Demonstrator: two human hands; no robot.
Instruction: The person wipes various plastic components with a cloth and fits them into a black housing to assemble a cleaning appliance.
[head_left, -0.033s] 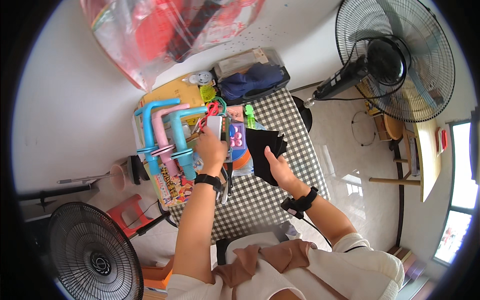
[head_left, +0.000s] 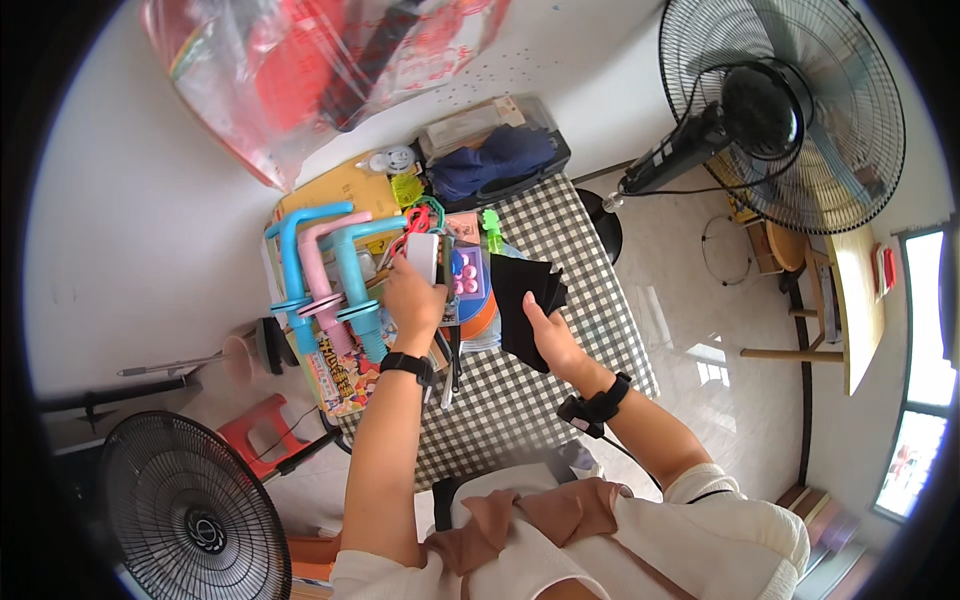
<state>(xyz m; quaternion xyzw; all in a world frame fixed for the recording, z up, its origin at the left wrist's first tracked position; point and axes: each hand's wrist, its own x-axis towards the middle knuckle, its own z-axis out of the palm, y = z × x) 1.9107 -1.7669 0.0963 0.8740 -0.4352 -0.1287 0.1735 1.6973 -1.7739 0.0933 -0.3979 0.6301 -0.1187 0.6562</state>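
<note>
My left hand (head_left: 414,308) is closed around a small white rectangular case (head_left: 422,258) among the things on the table; its lower end is hidden by my fingers. A black folded sheet, perhaps cloth (head_left: 518,315), hangs from my right hand (head_left: 556,345), the thumb pressed on top of it. Left of my left hand lie a blue pipe-shaped piece (head_left: 291,260), a pink one (head_left: 318,275) and a light blue one (head_left: 354,280). Between my hands sits a purple pack with pink balls (head_left: 468,272). Red cord (head_left: 418,222) lies just beyond the white case.
The table wears a black-and-white checked cloth (head_left: 590,300). At its back stand a dark box with navy fabric (head_left: 492,162) and a yellow envelope (head_left: 345,190). Fans rise at the right (head_left: 765,110) and lower left (head_left: 205,525). A red stool (head_left: 262,435) stands left.
The view has shifted slightly, so the table's things appear a little further left. Both hands keep their holds.
</note>
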